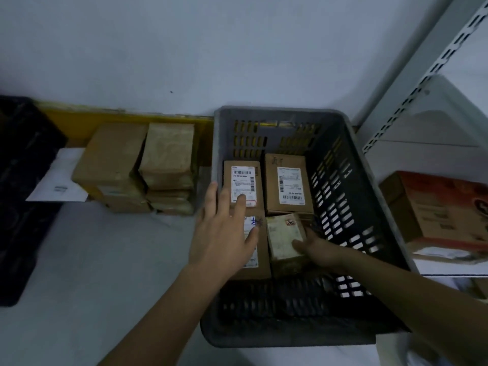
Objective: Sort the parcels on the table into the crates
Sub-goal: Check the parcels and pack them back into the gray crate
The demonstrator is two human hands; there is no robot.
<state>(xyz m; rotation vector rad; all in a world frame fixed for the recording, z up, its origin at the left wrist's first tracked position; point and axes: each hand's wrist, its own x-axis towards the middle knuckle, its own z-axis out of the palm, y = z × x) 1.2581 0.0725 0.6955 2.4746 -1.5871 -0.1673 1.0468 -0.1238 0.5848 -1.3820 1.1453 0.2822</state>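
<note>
Pale wall (184,48) behind, w/ a grey-white table (92,260) in front of it and a yellow strip (79,122) along the back edge. White slotted shelving (435,62) stands right of the grey crate (356,165), which is the biggest item and the landmark here. One black crate (23,194) sits well left of it at the frame edge. One red-and-brown carton (435,207) rests on the shelf, right of the grey crate. Left of the grey crate: two stacks of brown parcels (137,165) on the table, touching each other; exact count per stack unclear. One white envelope (59,180) lies further left, partly under a stack.

Inside the grey crate: 4 parcels visible. Two labelled boxes at the back, back-left box (244,178) and back-right box (289,183). Front-left box (257,256) mostly covered by the left hand (224,233), fingers spread flat, gripping nothing, fingertips touching the back-left box's label. Front-right: a pale taped parcel (284,236), tilted, held by the right hand (320,250), thumb on top, fingers curled round its right side.
</note>
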